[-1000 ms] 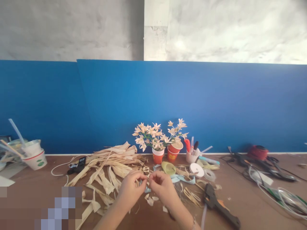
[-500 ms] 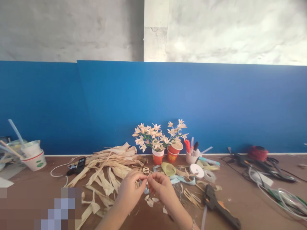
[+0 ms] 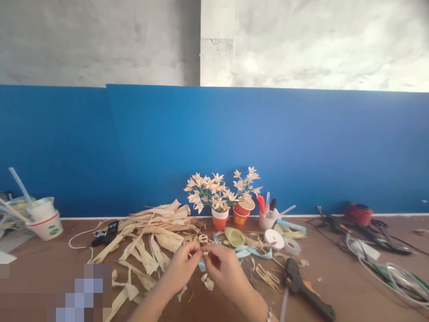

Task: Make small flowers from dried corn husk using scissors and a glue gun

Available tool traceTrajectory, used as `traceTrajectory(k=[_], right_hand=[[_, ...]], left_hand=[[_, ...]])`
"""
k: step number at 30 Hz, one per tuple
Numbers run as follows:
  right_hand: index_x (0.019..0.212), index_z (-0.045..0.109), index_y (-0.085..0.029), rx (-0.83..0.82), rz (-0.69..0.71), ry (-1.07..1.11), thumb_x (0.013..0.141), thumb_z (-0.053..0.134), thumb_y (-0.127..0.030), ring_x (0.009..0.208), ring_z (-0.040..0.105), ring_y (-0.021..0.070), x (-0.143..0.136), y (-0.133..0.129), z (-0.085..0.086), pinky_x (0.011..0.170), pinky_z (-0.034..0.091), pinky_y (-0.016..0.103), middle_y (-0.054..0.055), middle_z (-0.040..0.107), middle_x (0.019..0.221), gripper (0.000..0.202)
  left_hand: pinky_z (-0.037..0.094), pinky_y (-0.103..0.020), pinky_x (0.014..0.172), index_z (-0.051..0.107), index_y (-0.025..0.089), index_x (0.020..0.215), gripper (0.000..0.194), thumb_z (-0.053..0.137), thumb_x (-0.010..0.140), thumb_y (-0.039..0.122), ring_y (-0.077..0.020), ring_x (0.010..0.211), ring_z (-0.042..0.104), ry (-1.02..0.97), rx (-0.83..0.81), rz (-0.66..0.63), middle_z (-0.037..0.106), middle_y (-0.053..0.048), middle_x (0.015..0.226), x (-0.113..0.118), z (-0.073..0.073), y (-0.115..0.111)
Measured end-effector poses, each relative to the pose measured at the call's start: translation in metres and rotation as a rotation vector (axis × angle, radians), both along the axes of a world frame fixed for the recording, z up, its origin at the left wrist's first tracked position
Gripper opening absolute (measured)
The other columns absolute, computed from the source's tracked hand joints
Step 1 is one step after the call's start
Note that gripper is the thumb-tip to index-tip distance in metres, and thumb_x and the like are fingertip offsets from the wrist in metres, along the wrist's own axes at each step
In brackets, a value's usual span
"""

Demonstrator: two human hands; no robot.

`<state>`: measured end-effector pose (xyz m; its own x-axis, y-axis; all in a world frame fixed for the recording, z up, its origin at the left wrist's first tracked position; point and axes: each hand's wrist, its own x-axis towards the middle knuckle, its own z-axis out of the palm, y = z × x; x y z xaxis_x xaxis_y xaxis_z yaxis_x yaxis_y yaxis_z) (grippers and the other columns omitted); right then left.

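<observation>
My left hand (image 3: 183,264) and my right hand (image 3: 221,264) meet at the fingertips over the front middle of the table. Both are closed in a pinch around something small and pale, mostly hidden by the fingers. Just below them lie small cream petal-like pieces (image 3: 208,281). Beyond the hands, cream flowers (image 3: 209,188) on green stems stand in a stack of red and white paper cups (image 3: 220,220). More such flowers rise from a second red cup (image 3: 240,215). Dried husk strips (image 3: 157,226) are heaped to the left of my left hand.
A black glue gun (image 3: 304,288) lies at right, near a white disc (image 3: 274,239) and a clear tape roll (image 3: 292,246). Blue ribbon (image 3: 254,252) curls behind my right hand. Cables (image 3: 360,255) tangle far right; a white cup (image 3: 47,226) stands far left. A blue partition (image 3: 214,134) borders the table.
My right hand has turned a little, its fingers now more arched over the pinch. The small pieces beneath the hands appear shifted. The view has moved slightly.
</observation>
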<state>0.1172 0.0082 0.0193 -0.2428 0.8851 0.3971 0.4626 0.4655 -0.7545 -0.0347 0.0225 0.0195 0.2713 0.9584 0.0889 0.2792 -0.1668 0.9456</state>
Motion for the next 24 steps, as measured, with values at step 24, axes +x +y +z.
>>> traceTrajectory(k=[24], right_hand=[[0.086,0.071,-0.018,-0.076,0.024,0.032,0.077,0.053,-0.021,0.048,0.038,0.0097,0.008,0.004,0.003,0.049,0.031,0.022,-0.003,0.048,0.051,0.02]], left_hand=[[0.033,-0.027,0.07,0.054,0.017,0.074,0.042,0.052,0.075,0.059,-0.0151,0.072,0.041,-0.122,-0.18,-0.052,0.045,0.002,0.07,-0.004,0.008,-0.002]])
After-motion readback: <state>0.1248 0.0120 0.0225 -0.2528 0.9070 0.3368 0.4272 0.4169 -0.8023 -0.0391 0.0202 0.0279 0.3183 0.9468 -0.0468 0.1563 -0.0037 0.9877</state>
